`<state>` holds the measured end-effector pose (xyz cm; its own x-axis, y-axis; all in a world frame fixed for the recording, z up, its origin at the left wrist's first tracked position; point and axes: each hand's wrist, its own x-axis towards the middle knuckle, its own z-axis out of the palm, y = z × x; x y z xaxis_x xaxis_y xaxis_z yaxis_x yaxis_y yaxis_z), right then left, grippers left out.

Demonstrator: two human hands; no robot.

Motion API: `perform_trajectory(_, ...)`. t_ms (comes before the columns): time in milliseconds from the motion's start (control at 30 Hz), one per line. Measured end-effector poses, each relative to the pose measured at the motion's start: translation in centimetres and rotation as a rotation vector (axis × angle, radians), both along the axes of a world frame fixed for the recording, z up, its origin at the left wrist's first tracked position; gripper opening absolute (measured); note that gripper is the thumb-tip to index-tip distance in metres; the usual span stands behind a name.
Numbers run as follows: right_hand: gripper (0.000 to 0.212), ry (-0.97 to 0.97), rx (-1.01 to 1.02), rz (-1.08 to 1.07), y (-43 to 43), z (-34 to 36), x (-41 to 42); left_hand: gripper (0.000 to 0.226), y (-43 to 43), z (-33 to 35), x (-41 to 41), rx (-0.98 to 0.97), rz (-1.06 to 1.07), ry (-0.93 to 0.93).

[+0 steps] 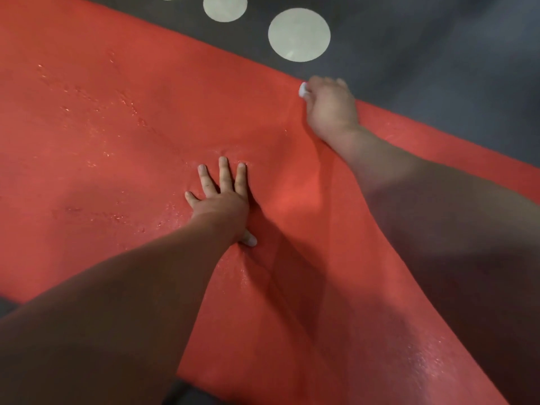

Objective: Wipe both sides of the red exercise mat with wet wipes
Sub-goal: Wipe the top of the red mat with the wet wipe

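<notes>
The red exercise mat [117,127] lies flat across most of the view, with wet, glistening patches on its left part. My left hand [222,200] presses flat on the mat's middle, fingers spread and straight. My right hand [330,109] reaches to the mat's far edge and grips a small white wet wipe [303,90], of which only a bit shows beside the fingers. The wipe touches the mat right at its edge.
Beyond the mat lies a dark grey floor covering [438,54] with pale round spots [299,35]. A strip of dark floor [187,393] shows at the near edge between my arms.
</notes>
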<state>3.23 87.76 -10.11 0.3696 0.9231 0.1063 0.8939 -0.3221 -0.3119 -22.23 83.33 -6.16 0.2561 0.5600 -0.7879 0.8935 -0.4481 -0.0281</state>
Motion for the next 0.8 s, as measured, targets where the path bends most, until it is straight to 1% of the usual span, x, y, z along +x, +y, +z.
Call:
perform_trajectory(100, 0.023, 0.084, 0.023, 0.383, -1.8, -0.9, -2.6, 0.157, -0.1, -0.1, -0.2, 0.001, -0.006, -0.01)
perform_trajectory(167, 0.027, 0.069, -0.008, 0.542, -3.2, -1.0, -3.3, 0.157, -0.1, -0.1, -0.3, 0.004, -0.004, -0.013)
perform_trajectory(200, 0.029, 0.047, -0.027, 0.546, -3.5, -0.9, -3.1, 0.157, -0.1, -0.1, -0.3, 0.004, -0.003, -0.014)
perform_trajectory(233, 0.03, 0.011, -0.037, 0.481, -3.4, -0.6, -2.7, 0.157, -0.1, -0.1, -0.2, 0.002, -0.001, -0.014)
perform_trajectory(333, 0.028, -0.069, -0.037, 0.04, -2.4, -0.1, -0.4, 0.157, 0.0, -0.1, -0.1, -0.004, 0.003, -0.016)
perform_trajectory(367, 0.025, -0.074, -0.031, -0.024, -2.1, -0.1, -0.4, 0.157, 0.0, -0.1, -0.1, -0.005, 0.006, -0.017)
perform_trajectory(400, 0.023, -0.075, -0.016, 0.011, -2.0, -0.1, -1.0, 0.157, 0.0, -0.1, -0.1, -0.005, 0.008, -0.018)
perform_trajectory(433, 0.02, -0.047, 0.009, 0.128, -2.1, -0.2, -2.0, 0.157, 0.0, -0.1, -0.1, -0.004, 0.009, -0.019)
perform_trajectory(467, 0.018, 0.0, 0.025, 0.293, -2.4, -0.5, -3.1, 0.157, 0.0, -0.1, -0.2, -0.001, 0.01, -0.02)
perform_trajectory(500, 0.016, 0.03, 0.011, 0.448, -3.0, -0.8, -4.0, 0.158, 0.0, -0.2, -0.2, 0.003, 0.011, -0.02)
perform_trajectory(533, 0.017, 0.032, -0.017, 0.555, -3.7, -0.9, -4.5, 0.158, 0.0, -0.2, -0.2, 0.006, 0.011, -0.021)
perform_trajectory(567, 0.02, 0.013, -0.043, 0.586, -4.2, -0.9, -4.3, 0.157, 0.0, -0.2, -0.2, 0.005, 0.012, -0.021)
perform_trajectory(600, 0.025, -0.025, -0.047, 0.534, -4.4, -0.6, -3.7, 0.157, 0.0, -0.2, -0.2, 0.003, 0.013, -0.021)
perform_trajectory(667, 0.034, -0.112, -0.037, 0.246, -4.1, -0.2, -1.9, 0.157, 0.0, -0.2, -0.1, 0.003, 0.013, -0.023)
perform_trajectory(700, 0.034, -0.139, -0.04, 0.089, -3.9, 0.0, -1.1, 0.157, 0.0, -0.2, -0.1, 0.005, 0.014, -0.022)
perform_trajectory(733, 0.032, -0.137, -0.037, 0.013, -3.8, 0.0, -0.9, 0.157, 0.1, -0.2, -0.1, 0.005, 0.016, -0.022)
perform_trajectory(767, 0.027, -0.116, -0.004, 0.041, -3.9, 0.1, -1.5, 0.157, 0.1, -0.1, -0.1, 0.004, 0.018, -0.023)
perform_trajectory(800, 0.022, -0.08, 0.027, 0.142, -4.1, 0.0, -2.7, 0.157, 0.1, -0.1, -0.1, 0.003, 0.018, -0.025)
